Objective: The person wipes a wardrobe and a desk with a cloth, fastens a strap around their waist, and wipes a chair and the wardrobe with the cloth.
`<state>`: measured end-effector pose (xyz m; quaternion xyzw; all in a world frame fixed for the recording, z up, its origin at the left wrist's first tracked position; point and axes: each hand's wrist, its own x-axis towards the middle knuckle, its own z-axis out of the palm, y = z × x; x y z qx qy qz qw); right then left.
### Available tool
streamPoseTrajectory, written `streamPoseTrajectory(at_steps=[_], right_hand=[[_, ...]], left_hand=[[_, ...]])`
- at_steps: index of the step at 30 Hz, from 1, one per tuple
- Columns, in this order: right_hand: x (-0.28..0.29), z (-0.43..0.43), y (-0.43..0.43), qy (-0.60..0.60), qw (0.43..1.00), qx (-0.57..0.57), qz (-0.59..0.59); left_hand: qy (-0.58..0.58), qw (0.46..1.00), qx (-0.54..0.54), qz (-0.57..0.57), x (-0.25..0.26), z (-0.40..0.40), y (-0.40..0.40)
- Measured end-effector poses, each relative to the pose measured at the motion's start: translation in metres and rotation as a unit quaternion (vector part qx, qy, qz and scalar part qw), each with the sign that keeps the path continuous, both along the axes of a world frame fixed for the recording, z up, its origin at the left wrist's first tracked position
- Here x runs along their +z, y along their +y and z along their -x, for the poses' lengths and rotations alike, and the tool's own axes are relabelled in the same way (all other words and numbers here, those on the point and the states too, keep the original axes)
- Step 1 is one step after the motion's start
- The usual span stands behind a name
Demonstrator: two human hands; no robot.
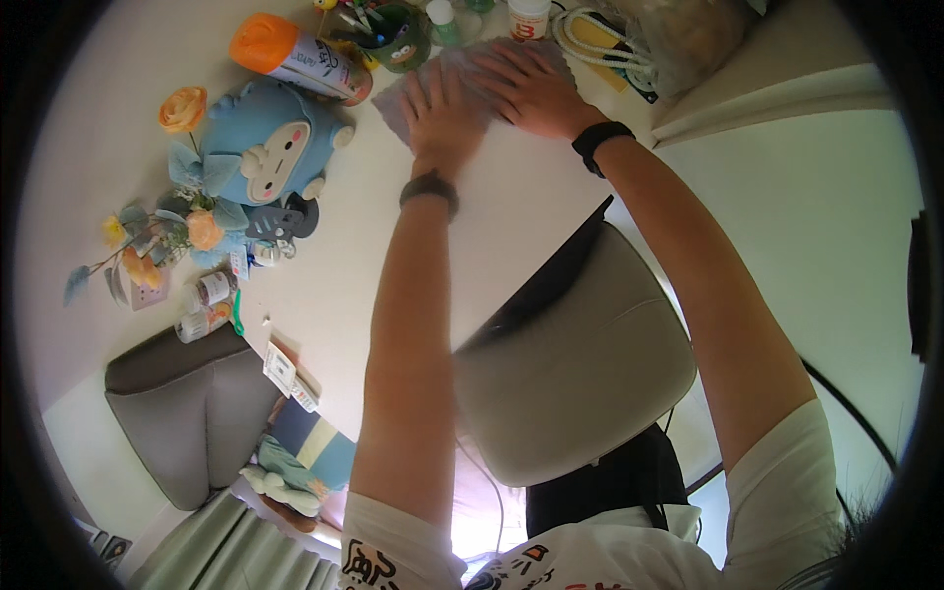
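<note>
A grey cloth (394, 110) lies spread on the white tabletop (346, 280) near its far side. Both hands press down flat on the cloth, side by side. My left hand (446, 114) has its fingers spread and pointing away from me, with a dark band at the wrist. To its right, my right hand (535, 92) lies with fingers apart and angled to the left; a black band circles that wrist. Part of the cloth is hidden beneath the palms. Neither hand grips the fabric.
Left of the cloth are an orange-capped spray can (302, 55), a blue plush-like figure (273, 147) and artificial flowers (203, 228). Behind it stand a green pen cup (398, 44) and a white bottle (529, 18). A coiled white cord (590, 37) lies right. A chair (575, 369) stands at the near edge.
</note>
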<state>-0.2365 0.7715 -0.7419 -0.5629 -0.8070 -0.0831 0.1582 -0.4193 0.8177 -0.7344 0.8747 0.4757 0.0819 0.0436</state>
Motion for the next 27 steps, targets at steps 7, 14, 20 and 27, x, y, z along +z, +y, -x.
streamPoseTrajectory(at_steps=[7,14,20,27], right_hand=[[-0.001,-0.001,0.011,-0.01,1.0,-0.017,0.014],[-0.002,-0.004,0.003,0.008,0.999,-0.035,0.009],[0.002,-0.012,-0.042,0.029,0.999,-0.008,0.034],[0.023,-0.034,-0.108,0.037,0.998,0.02,0.056]], left_hand=[[0.005,1.0,0.008,-0.026,-0.003,0.0,0.002],[0.055,0.994,0.092,0.018,0.002,-0.018,-0.021],[0.043,0.996,0.076,0.028,0.007,-0.017,-0.066],[0.018,0.999,0.022,0.031,0.02,-0.029,-0.127]])
